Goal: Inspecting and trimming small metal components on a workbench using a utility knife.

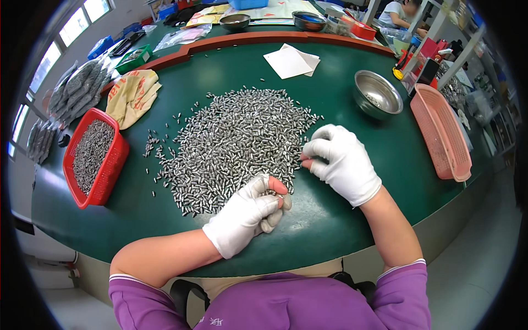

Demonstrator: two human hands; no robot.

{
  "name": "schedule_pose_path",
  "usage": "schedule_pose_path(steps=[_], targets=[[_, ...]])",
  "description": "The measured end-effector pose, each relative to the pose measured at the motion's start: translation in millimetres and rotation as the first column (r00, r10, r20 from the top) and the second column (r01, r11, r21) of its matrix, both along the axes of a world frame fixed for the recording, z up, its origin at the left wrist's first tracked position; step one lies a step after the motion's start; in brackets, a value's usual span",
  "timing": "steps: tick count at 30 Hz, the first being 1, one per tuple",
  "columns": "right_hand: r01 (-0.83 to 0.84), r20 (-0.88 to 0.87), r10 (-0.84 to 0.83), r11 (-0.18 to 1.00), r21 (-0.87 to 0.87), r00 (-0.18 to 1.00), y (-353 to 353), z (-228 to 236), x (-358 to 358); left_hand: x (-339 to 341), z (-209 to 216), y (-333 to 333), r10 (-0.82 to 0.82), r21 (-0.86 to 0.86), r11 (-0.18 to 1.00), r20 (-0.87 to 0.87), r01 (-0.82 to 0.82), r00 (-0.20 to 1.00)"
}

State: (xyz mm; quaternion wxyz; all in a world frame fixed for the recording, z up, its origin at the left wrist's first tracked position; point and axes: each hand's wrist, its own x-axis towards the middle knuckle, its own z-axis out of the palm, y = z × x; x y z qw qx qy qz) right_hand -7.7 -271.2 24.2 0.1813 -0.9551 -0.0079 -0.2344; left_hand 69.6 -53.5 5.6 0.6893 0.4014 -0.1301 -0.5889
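A wide pile of small shiny metal pins (236, 137) spreads over the green table in front of me. My left hand (253, 209), in a white glove with bare thumb and fingertip, is curled closed at the pile's near edge. A few of the metal pins show between its fingers. At the right edge of the pile is my right hand (341, 162), gloved the same way. Its thumb and forefinger are bent together close to the pins; whatever lies between the tips is too small to make out.
To the left stands a red basket (113, 165) filled with similar pins, near a yellowish cloth bag (132, 96). A steel bowl (378, 93) with some pins and a pink basket (440, 132) stand right. White cards (289, 61) lie toward the raised far edge. Another person (397, 15) sits far right.
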Motion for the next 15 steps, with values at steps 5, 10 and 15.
schedule_pose_path(steps=[5, 10, 15], targets=[[-0.037, -0.117, 0.026, 0.995, -0.094, 0.993, 6.3, -5.9, 0.0, -0.4, 3.6, -2.9, 0.020, 0.000, 1.000, -0.019, -0.020, 1.000], [-0.011, -0.221, -0.010, 0.996, -0.094, 0.975, 10.3, -2.3, -2.3, 1.6, 0.9, -1.6, -0.003, 0.027, 1.000, 0.006, 0.003, 1.000], [-0.114, -0.179, 0.224, 0.870, 0.479, 0.958, 15.9, 3.9, -2.0, -2.2, -0.5, -2.7, 0.059, 0.060, 0.996, 0.033, -0.061, 0.998]])
